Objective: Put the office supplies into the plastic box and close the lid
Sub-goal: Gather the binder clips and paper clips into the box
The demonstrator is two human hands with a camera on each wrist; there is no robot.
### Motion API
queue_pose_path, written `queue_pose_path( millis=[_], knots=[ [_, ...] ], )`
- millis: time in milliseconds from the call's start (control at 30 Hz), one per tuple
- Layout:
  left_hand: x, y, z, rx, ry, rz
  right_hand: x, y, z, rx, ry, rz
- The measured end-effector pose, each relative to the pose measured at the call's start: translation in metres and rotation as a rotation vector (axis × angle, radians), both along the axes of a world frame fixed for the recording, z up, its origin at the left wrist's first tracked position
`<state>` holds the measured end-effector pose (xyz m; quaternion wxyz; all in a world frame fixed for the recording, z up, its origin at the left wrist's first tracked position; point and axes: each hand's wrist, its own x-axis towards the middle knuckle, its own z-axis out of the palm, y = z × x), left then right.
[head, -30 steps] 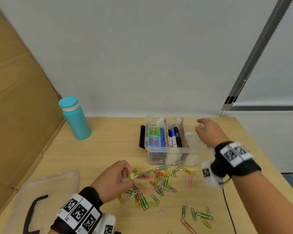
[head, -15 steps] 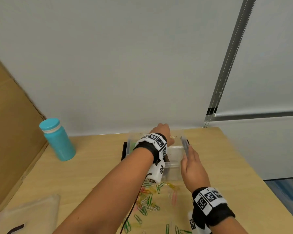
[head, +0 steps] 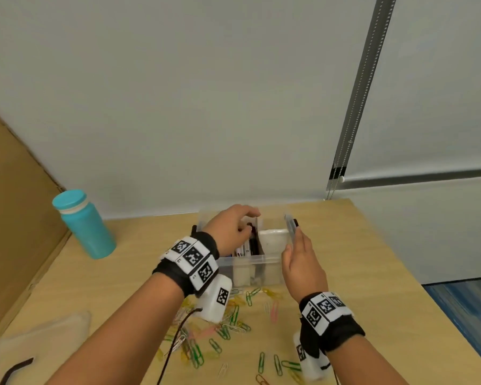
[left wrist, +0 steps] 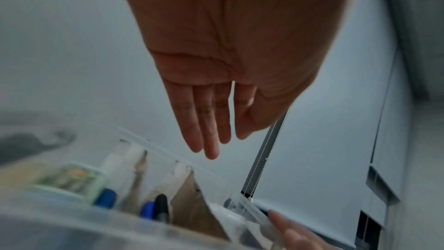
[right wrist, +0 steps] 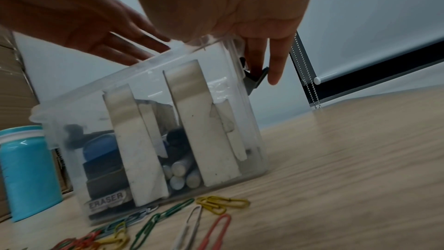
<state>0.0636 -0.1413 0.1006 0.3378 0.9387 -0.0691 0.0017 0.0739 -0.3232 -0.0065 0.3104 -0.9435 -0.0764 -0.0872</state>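
The left hand (head: 231,229) has left the clips (head: 228,326) at 6 o'clock and now hovers open-fingered over the box (head: 250,262) at 12. The right hand (head: 300,262), fingers straight, steadies its 3 o'clock wall. Many clips remain; lid (head: 31,345) off at 8.

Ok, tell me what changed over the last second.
The left hand left the paper clips on the table and reached over the plastic box, fingers now straight. The right hand went to the box's right end, by the black latch. Box, blue bottle and lid stayed put.
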Motion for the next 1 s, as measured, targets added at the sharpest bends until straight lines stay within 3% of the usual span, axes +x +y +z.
queue_pose_path(
  millis=[100,233,333,400,467,600,733,867,1000],
  knots=[
    [-0.047,0.024,0.000,0.020,-0.027,-0.003,0.004,-0.001,0.000,0.007,-0.015,-0.002],
    [-0.104,0.055,-0.016,0.039,0.065,0.033,0.001,0.002,-0.001,-0.015,-0.043,-0.041],
    [-0.141,0.079,-0.044,0.089,0.201,0.085,-0.014,0.005,0.006,-0.219,-0.120,-0.047],
    [-0.162,0.095,-0.064,0.119,0.335,0.090,-0.033,0.011,0.017,-0.329,-0.199,0.061],
    [-0.179,0.106,-0.082,0.149,0.466,0.060,-0.059,0.022,0.029,-0.359,-0.232,0.291],
    [-0.203,0.112,-0.105,0.211,0.623,-0.063,-0.114,0.043,0.033,-0.367,0.155,0.768],
    [-0.214,0.112,-0.117,0.275,0.643,-0.121,-0.151,0.057,0.012,-0.479,0.456,0.950],
    [-0.218,0.112,-0.125,0.313,0.568,-0.175,-0.172,0.063,-0.008,-0.615,0.479,0.992],
    [-0.216,0.110,-0.130,0.359,0.462,-0.237,-0.181,0.066,-0.018,-0.586,0.428,0.955]
  ],
)
